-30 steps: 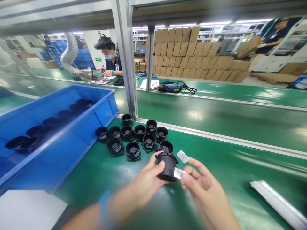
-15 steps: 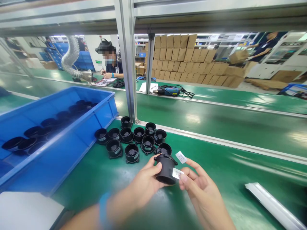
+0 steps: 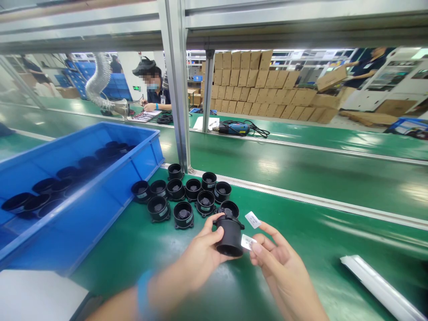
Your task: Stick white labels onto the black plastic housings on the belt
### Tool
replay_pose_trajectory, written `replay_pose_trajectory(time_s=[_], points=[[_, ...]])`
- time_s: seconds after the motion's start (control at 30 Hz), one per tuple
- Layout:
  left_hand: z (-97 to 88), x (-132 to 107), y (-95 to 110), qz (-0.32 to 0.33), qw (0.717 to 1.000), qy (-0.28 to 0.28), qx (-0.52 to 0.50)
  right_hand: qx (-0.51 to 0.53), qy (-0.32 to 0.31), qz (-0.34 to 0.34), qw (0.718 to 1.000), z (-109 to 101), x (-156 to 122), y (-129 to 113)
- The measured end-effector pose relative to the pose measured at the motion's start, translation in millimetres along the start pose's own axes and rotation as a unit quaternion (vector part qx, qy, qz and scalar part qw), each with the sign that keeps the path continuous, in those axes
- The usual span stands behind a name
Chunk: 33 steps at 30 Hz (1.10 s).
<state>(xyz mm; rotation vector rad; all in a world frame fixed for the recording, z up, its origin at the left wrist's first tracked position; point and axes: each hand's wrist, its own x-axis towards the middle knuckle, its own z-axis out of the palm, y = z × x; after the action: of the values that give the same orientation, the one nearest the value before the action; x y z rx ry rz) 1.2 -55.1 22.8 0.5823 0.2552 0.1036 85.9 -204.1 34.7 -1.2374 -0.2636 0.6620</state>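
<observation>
My left hand [image 3: 202,249] is closed around a black cylindrical housing [image 3: 229,236] with small lugs at its upper edge, tilted so its open rim faces down toward me. Between the thumb and a finger of my right hand [image 3: 284,267] is a small white printed label [image 3: 248,242], close against the housing's right side; whether it touches cannot be made out. A second white label [image 3: 253,220] clings to a raised fingertip of the same hand. Just beyond the held part, several similar black housings [image 3: 183,216] stand open end up on the green surface, some with a label on the side.
At left a blue bin [image 3: 117,178] holds more black housings. An upright metal post [image 3: 179,89] rises behind the group. A long silvery-white strip [image 3: 377,285] lies at right, and a white sheet [image 3: 40,294] at lower left. Across the bench are a heat gun [image 3: 234,128] and a seated person [image 3: 155,89].
The housing in my left hand has shifted slightly left and turned a little, widening the space by the lower label. My right hand keeps nearly the same place with both labels.
</observation>
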Motion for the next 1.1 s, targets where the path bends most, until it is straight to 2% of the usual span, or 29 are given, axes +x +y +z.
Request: replay_pose_trajectory(time_s=[0.33, 0.57, 0.8, 1.1], points=[[1.0, 0.7, -0.8, 0.0, 1.0, -0.01, 0.009, 0.004, -0.014, 0.009, 1.0, 1.8, -0.2, 0.4], [3.4, -4.0, -3.0, 0.03, 0.993, -0.008, 0.113, -0.01, -0.024, -0.013, 1.0, -2.0, 3.4, 10.3], [-9.7, -4.0, -9.3, 0.047, 0.969, -0.014, 0.242, -0.068, -0.053, -0.004, 0.996, -2.9, 4.0, 15.1], [-17.9, -3.6, -12.1, 0.056, 0.96, -0.017, 0.275, -0.082, -0.065, 0.012, 0.994, -5.9, 4.2, 17.1]])
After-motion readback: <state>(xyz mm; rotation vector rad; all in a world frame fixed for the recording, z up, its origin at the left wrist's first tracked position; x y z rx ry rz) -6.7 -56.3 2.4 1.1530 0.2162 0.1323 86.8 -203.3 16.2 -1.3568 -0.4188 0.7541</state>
